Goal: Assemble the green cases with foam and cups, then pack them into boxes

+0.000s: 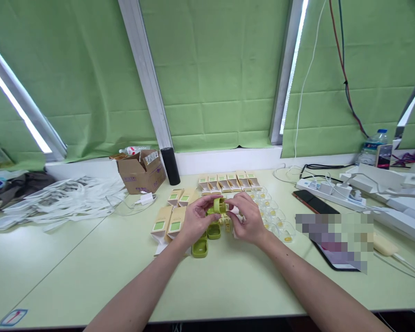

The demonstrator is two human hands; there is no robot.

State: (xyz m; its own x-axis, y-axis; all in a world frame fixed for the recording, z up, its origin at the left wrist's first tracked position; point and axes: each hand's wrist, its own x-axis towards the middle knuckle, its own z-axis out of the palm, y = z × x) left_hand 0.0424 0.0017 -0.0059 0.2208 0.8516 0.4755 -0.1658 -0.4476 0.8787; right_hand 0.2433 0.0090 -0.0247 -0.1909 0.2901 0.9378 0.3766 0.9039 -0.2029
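Note:
My left hand (198, 219) grips a small olive-green case (220, 205) above the middle of the table, fingers behind it and thumb in front. From the right, my right hand (247, 219) closes in a pinch at the case's edge; what lies between its fingertips is too small to make out. Below my hands sit more green cases, one in front (199, 249) and another behind it (214, 231), both showing hollow insides. Tiny yellowish pieces (227, 226) lie beside them. Clear plastic cups with yellow contents (287, 236) stand in rows past my right hand.
Tan cartons with green windows (160, 225) stand left of my hands, and a row of similar cartons (222, 182) stands behind. Further out are a cardboard box (141, 173), a black cylinder (170, 167), white straps (65, 200), a phone (314, 202) and a power strip (332, 191).

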